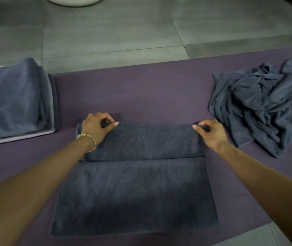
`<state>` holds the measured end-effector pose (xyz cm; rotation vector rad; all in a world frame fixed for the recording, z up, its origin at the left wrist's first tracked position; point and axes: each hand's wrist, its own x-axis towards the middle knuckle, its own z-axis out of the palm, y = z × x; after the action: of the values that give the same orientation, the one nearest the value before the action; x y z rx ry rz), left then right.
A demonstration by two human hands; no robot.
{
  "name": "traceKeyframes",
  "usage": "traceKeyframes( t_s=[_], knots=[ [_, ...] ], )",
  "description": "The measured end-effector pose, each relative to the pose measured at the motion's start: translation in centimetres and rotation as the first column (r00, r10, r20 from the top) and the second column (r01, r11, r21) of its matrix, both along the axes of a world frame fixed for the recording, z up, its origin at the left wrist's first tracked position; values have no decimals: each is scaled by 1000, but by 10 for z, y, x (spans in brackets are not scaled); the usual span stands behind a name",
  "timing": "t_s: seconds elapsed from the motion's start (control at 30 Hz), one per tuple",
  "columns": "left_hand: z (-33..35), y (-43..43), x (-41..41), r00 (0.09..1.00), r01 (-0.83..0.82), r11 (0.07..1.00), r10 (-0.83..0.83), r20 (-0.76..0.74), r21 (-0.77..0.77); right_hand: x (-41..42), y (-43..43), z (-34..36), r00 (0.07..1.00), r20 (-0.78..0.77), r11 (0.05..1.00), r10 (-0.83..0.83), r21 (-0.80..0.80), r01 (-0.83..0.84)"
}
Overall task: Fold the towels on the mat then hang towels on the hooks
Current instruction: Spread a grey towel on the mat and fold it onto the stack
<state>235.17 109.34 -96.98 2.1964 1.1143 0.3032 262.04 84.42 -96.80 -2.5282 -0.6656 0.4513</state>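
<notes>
Pinching far corners of dark grey towel (141, 183) – left hand (95, 128) grips left corner, right hand (210, 134) grips right corner, fingers curled round cloth. Far part doubled toward person, towel spread mid purple mat (141, 93). Folded towel stack (16, 102) at mat's left end, crumpled towel heap (264, 105) at right, both well apart from hands. Beaded bracelet (88, 139) on left wrist, grey tiled floor (109, 31) beyond
</notes>
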Motion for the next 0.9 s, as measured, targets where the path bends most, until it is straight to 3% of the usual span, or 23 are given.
traceKeyframes(
  t_s=[0.13,0.2,0.27,0.33,0.37,0.43,0.6,0.7,0.8,0.9],
  knots=[
    [-8,-3,6,981,20,996,-4,-193,82,-2,3,-3,999,46,994,-18,-103,23],
    [-5,-8,7,994,12,991,3,-113,130,-11,6,3,988,157,998,4,-66,7],
    [0,-15,-1,996,62,990,-69,49,125,-25,8,13,972,217,990,85,90,-107],
    [2,-21,-19,969,229,972,-224,101,-47,-42,5,17,967,86,953,239,170,-250],
    [2,-26,-30,947,319,934,-311,75,-162,-52,1,17,953,-40,944,301,155,-292],
    [4,-31,-51,880,451,863,-472,-44,-227,-66,-13,14,911,-209,935,355,66,-349],
    [14,-22,-89,770,477,829,-555,-315,-294,-66,-47,13,917,-216,942,334,35,-334],
    [20,-17,-105,743,450,815,-569,-353,-365,-63,-57,19,883,-288,918,369,-32,-394],
    [29,-11,-119,850,278,810,-458,-261,-516,-63,-68,25,866,-459,978,199,143,-149],
    [37,-11,-131,976,71,780,-184,-119,-622,-68,-80,27,694,-719,903,36,321,285]
  ],
)
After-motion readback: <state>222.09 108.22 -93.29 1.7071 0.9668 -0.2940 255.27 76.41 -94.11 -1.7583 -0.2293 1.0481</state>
